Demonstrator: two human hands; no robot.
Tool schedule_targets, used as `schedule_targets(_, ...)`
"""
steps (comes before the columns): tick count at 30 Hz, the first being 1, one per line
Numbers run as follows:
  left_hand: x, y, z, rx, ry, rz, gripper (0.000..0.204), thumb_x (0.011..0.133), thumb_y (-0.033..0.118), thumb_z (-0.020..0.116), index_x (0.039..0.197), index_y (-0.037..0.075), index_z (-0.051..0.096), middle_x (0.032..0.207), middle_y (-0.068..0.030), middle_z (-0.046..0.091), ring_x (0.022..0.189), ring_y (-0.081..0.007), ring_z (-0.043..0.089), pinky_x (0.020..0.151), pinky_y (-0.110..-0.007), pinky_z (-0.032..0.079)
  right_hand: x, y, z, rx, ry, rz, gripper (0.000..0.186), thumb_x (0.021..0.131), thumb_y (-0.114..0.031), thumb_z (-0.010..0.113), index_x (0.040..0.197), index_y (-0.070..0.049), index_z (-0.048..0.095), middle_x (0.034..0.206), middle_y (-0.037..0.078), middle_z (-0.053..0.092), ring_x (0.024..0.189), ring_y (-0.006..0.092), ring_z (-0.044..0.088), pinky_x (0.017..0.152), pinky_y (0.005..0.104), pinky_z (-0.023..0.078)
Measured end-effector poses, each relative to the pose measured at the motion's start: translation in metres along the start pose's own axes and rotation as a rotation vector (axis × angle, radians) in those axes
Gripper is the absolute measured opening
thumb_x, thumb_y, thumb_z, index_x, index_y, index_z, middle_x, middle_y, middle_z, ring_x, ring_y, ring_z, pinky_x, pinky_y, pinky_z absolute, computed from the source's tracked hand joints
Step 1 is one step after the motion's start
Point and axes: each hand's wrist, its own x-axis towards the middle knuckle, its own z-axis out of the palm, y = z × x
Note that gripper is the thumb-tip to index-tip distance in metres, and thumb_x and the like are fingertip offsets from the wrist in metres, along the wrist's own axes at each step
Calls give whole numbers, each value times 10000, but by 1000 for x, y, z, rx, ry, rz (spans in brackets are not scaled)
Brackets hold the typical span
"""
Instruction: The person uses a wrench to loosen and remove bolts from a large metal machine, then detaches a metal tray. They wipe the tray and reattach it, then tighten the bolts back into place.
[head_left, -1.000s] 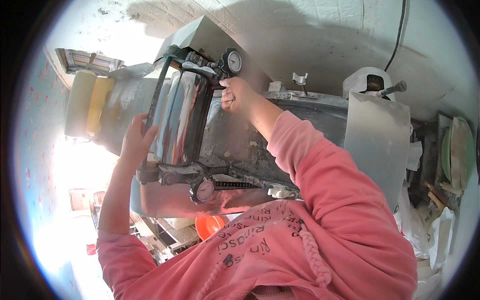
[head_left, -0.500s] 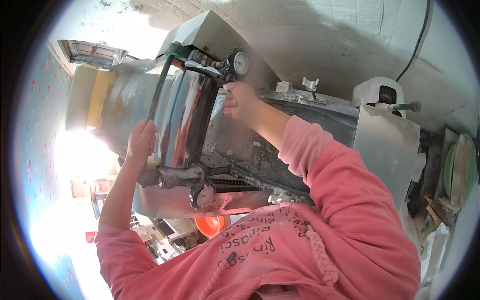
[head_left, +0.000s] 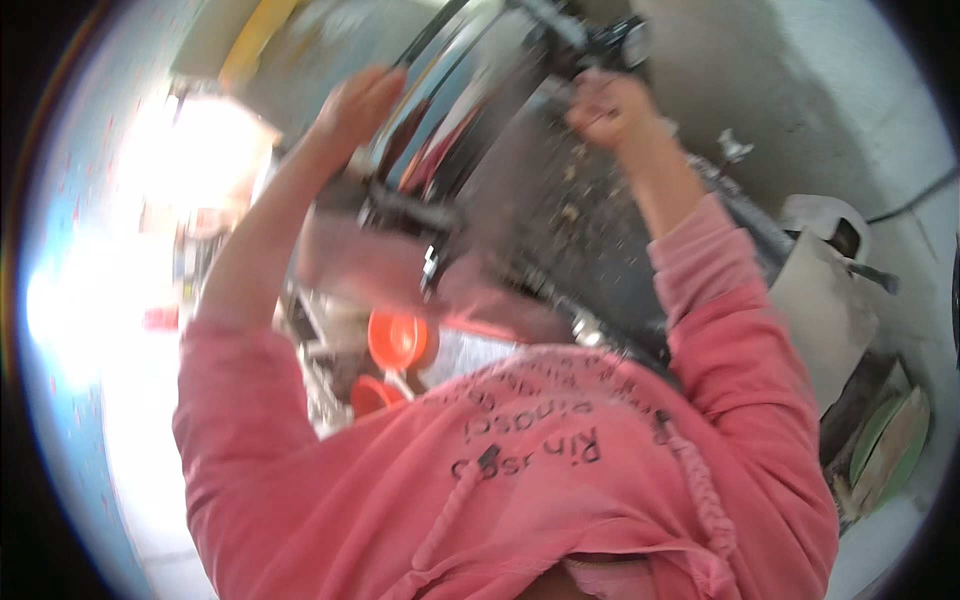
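The picture is blurred. Near the top, my left hand [head_left: 365, 105] is closed round a dark bar [head_left: 432, 32] beside a shiny metal roller [head_left: 445, 120] in a dark frame. My right hand [head_left: 610, 110] is closed at the roller's right end, just below a round dial gauge [head_left: 634, 40]; what its fingers hold is too smeared to name. Below and right of the roller lies a dark, stained machine bed [head_left: 590, 220] with pale specks. My pink sleeves and sweatshirt fill the lower part.
Orange plastic containers [head_left: 398, 340] sit below the machine. A pale sheet [head_left: 820, 310] and a white housing [head_left: 805, 215] are at the right, near a green round object [head_left: 880, 450]. A yellow roll [head_left: 255, 35] is at upper left, above a glaring bright area.
The whole view has shifted and turned, putting the machine higher in the picture and blurring it. My left hand's fingers have closed round the bar; my right hand stays by the upper gauge.
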Motion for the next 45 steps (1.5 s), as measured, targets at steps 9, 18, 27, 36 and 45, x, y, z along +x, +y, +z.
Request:
schedule_targets(9,3,16,-5,-575,-75,-517,348,971,378,426,825,77,522,488,72,330,381,-23,279,356,-209,228,-1,30,-28,4,154,-111,184,882,-34,431,713,-90,385,501,-37,233,377,86,227,382,263,185)
schedule_targets(18,7,5,1,-244,38,-332,112,878,150,514,816,57,521,585,-42,447,477,-178,460,420,-316,362,-19,67,-37,-495,244,-196,155,812,-172,544,702,-108,454,594,11,373,466,143,333,428,326,275)
schedule_targets(27,8,29,-10,-506,-47,-629,308,955,313,447,772,73,512,486,50,345,399,-46,320,362,-234,266,-28,89,-42,-604,-6,-171,154,834,-179,514,753,-78,430,534,16,334,404,126,289,385,310,189)
schedule_targets(36,6,30,-9,-471,-27,-640,323,933,349,466,777,74,530,526,42,368,436,-58,340,385,-238,286,-35,90,-38,-738,16,-230,150,840,-181,522,826,-52,448,539,24,355,374,131,291,362,311,186)
schedule_targets(45,4,21,-3,-380,9,-501,352,934,395,471,807,83,572,551,26,385,485,-80,364,435,-271,302,-56,75,-15,-789,154,-660,275,930,-321,477,907,-51,520,593,4,423,467,97,374,413,257,298)
